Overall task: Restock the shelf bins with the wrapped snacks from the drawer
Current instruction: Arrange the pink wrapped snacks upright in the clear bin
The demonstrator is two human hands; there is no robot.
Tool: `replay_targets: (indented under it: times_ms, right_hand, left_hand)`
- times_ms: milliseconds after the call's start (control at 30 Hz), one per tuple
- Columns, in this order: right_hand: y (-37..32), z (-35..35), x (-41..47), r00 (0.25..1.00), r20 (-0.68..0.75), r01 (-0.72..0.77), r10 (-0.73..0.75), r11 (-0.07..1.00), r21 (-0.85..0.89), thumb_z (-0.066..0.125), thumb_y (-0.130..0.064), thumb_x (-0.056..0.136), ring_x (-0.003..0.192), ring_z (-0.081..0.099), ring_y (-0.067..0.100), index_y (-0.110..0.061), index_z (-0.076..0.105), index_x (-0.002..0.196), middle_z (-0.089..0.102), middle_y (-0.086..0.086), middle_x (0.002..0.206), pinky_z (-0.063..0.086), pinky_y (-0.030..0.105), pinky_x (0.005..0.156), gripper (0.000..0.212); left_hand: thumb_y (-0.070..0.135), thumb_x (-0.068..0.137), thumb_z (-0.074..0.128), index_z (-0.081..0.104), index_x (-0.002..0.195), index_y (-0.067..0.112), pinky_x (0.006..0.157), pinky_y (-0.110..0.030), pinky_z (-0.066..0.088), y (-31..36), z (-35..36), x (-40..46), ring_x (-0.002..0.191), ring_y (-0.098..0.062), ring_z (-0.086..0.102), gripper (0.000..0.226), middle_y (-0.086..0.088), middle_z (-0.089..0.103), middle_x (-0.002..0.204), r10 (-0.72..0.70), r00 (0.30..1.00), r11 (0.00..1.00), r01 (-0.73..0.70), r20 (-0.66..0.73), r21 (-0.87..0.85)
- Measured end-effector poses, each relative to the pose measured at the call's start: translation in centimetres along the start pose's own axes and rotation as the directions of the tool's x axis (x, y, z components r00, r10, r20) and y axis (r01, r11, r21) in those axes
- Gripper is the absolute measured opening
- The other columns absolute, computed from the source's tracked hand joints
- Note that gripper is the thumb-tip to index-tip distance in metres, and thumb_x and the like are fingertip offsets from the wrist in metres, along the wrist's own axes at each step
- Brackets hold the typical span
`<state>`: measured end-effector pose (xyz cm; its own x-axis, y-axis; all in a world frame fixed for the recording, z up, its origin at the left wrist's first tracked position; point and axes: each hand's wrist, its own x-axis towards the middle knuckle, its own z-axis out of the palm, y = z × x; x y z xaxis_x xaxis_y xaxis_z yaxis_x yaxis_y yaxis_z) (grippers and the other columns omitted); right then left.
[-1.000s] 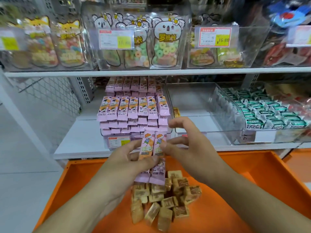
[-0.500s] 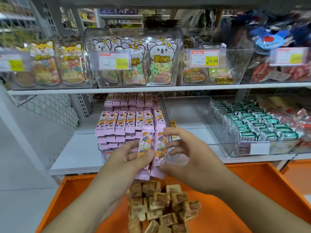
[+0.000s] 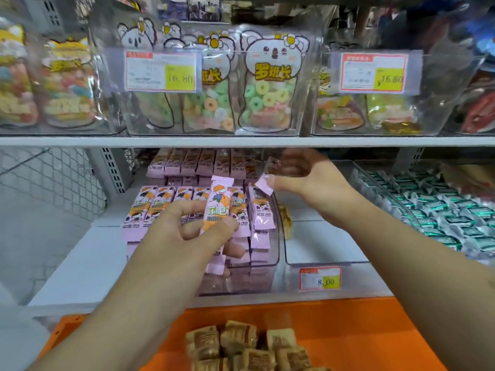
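A: Head view, shelf level. Left hand (image 3: 187,231) pinches one pink snack bar (image 3: 218,207) upright, thumb across the lower front, fingers curled behind. It hangs in front of the clear bin (image 3: 276,236) that is already packed with the same pink bars.

B: Why upright?

A: My guess — to match the front row (image 3: 171,204), which stands label-out. Held that way it can drop in without turning.

B: And the other hand?

A: Right hand (image 3: 302,175) reaches further back, over the rear rows. A second pink bar (image 3: 265,183) sits tilted at the thumb tip; thumb presses its lower end. The fingers are blurred, so how they close on it I cannot tell. It looks mid-placement into the back of the same bin.

B: One bar per hand, then.

A: Seems so — front gap and rear gap served together.

B: Around that?

A: Next bin to the right (image 3: 321,250) is nearly bare, one brownish piece near its left wall, a price tag (image 3: 320,278) on its front. Further right, green-wrapped sweets (image 3: 442,210). Above, bagged ring candies (image 3: 265,84) behind price cards.

B: The source?

A: Orange drawer (image 3: 375,330) below, holding a heap of tan wrapped cubes (image 3: 241,346) — no pink bars visible in it.
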<state>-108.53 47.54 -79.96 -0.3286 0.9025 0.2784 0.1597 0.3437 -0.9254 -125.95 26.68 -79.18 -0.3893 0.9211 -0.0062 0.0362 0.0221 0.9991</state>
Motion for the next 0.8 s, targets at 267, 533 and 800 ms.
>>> replay_targets:
  times_ms: [267, 533, 800]
  right_hand:
    - [1.6, 1.4, 5.3, 0.996, 0.085, -0.004, 0.000, 0.999, 0.042, 0.099, -0.035, 0.051, 0.112, 0.073, 0.012, -0.022, 0.074, 0.115, 0.079, -0.008, 0.115, 0.055, 0.041, 0.105, 0.070]
    - [2.3, 2.5, 6.2, 0.987, 0.148, 0.046, -0.055, 0.997, 0.063, 0.089, -0.040, 0.055, 0.127, 0.064, 0.012, -0.021, 0.066, 0.136, 0.071, -0.009, 0.134, 0.045, 0.046, 0.117, 0.087]
    - [3.3, 3.2, 6.3, 0.997, 0.080, -0.014, 0.010, 0.999, 0.044, 0.086, -0.030, 0.062, 0.119, 0.068, 0.015, -0.019, 0.068, 0.127, 0.075, -0.004, 0.123, 0.049, 0.045, 0.113, 0.069]
  left_hand:
    - [0.044, 0.063, 0.075, 0.057, 0.125, 0.026, 0.071, -0.044, 0.056, -0.8, -0.1, 1.3, 0.082, -0.027, 0.079, 0.068, -0.003, 0.081, 0.089, 0.016, 1.000, 1.000, -0.015, 0.010, -0.022]
    - [0.045, 0.060, 0.075, 0.054, 0.119, 0.032, 0.069, -0.047, 0.055, -1.0, 0.4, 1.7, 0.077, -0.038, 0.076, 0.064, -0.005, 0.081, 0.088, -0.015, 1.000, 0.997, 0.015, 0.006, -0.071]
    - [0.038, 0.061, 0.076, 0.054, 0.117, 0.030, 0.064, -0.040, 0.053, -1.2, 0.2, 1.6, 0.077, -0.033, 0.077, 0.061, -0.009, 0.080, 0.087, -0.030, 0.999, 0.991, 0.027, -0.024, -0.129]
